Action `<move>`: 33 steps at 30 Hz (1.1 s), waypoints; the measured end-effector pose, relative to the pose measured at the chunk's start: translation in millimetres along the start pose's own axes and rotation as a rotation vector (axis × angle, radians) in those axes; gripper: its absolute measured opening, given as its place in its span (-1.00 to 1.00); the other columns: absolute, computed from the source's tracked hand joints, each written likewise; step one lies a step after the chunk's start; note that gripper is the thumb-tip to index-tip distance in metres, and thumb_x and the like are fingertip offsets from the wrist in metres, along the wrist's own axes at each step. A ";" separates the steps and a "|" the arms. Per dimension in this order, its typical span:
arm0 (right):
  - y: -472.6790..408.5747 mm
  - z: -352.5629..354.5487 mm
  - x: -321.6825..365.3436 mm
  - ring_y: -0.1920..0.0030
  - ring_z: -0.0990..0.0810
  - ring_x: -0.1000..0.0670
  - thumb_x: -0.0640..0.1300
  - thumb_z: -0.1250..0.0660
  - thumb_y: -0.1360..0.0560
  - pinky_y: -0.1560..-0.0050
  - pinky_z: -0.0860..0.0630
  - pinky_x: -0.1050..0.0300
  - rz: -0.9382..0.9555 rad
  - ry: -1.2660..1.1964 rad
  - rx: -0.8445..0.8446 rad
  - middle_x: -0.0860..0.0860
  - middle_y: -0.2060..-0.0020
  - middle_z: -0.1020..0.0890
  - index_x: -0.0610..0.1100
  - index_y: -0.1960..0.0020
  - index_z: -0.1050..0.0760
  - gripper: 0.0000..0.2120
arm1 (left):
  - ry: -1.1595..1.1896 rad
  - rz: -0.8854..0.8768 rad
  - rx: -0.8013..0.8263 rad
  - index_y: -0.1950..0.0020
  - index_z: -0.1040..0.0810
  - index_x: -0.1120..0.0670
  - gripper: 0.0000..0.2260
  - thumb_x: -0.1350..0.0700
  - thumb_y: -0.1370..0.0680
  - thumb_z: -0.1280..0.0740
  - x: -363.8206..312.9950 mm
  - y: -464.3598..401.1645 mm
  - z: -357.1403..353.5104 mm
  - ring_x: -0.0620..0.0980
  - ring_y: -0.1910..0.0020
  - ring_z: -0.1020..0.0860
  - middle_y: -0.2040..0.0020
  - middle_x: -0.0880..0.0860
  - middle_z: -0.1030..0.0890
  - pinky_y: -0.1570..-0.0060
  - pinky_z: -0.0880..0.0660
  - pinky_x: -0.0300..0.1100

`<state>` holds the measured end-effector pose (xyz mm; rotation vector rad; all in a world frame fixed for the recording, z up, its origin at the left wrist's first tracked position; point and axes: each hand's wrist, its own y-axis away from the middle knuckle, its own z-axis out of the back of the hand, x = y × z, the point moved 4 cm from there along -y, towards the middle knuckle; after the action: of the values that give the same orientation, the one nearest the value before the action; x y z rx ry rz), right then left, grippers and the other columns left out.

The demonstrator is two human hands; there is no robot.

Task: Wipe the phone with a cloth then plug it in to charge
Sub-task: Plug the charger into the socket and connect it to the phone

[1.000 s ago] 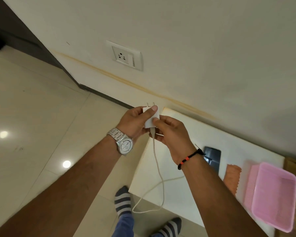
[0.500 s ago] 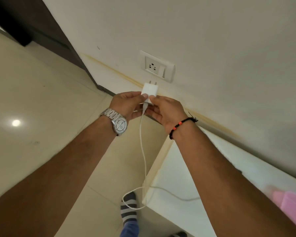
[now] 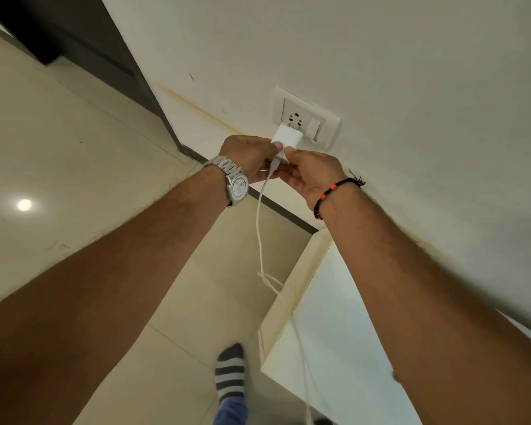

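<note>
A white charger adapter (image 3: pixel 285 140) is pinched between my left hand (image 3: pixel 249 155) and my right hand (image 3: pixel 311 176). Its two pins point at the holes of the white wall socket (image 3: pixel 304 119) and reach its face; whether they are inside I cannot tell. A white cable (image 3: pixel 259 222) hangs from the adapter's lower end and runs down across the white table (image 3: pixel 334 348). The phone and the cloth are out of view.
The socket plate has a switch (image 3: pixel 312 127) to the right of the holes. The table's corner stands against the wall below my right forearm. A dark skirting (image 3: pixel 276 207) runs along the tiled floor. My striped sock (image 3: pixel 230 374) is beside the table.
Both hands have carried the adapter up from over the table to the wall socket. The view has swung left, so the phone, cloth and pink basket have left the frame.
</note>
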<state>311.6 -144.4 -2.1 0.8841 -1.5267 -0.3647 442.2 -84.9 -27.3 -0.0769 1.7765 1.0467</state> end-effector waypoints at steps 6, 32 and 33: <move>-5.8 -5.2 -2.5 0.30 -0.74 -0.03 -0.33 -0.40 -0.56 0.33 -0.65 0.16 0.000 0.015 -0.004 -0.22 0.10 -0.71 -0.28 0.03 -0.58 -0.99 | -0.057 -0.019 0.003 -0.15 -0.66 0.26 -0.76 0.21 -0.52 -0.52 -3.6 -4.1 4.0 0.19 0.09 -0.76 0.02 0.27 -0.74 0.07 -0.72 0.12; -15.5 -7.2 8.2 0.06 -0.75 -0.15 -0.31 -0.41 -0.55 0.02 -0.71 -0.03 0.036 -0.036 -0.030 -0.24 0.02 -0.72 -0.26 0.00 -0.60 -0.96 | -0.007 -0.055 -0.006 -0.05 -0.70 0.27 -0.74 0.10 -0.51 -0.54 -9.8 -12.6 -6.4 0.27 0.03 -0.75 0.03 0.29 -0.74 0.04 -0.71 0.13; -13.9 -5.9 5.8 0.09 -0.76 -0.11 -0.27 -0.42 -0.55 0.04 -0.71 0.00 0.035 -0.032 -0.018 -0.22 0.05 -0.73 -0.22 0.03 -0.60 -0.98 | -0.030 -0.029 0.016 -0.03 -0.70 0.25 -0.68 -0.02 -0.52 -0.52 -7.7 -8.8 -5.0 0.25 0.01 -0.75 0.02 0.26 -0.75 0.03 -0.71 0.13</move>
<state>321.9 -156.1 -6.5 0.8396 -1.5646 -0.3684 446.5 -96.8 -26.1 -0.0770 1.7519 1.0076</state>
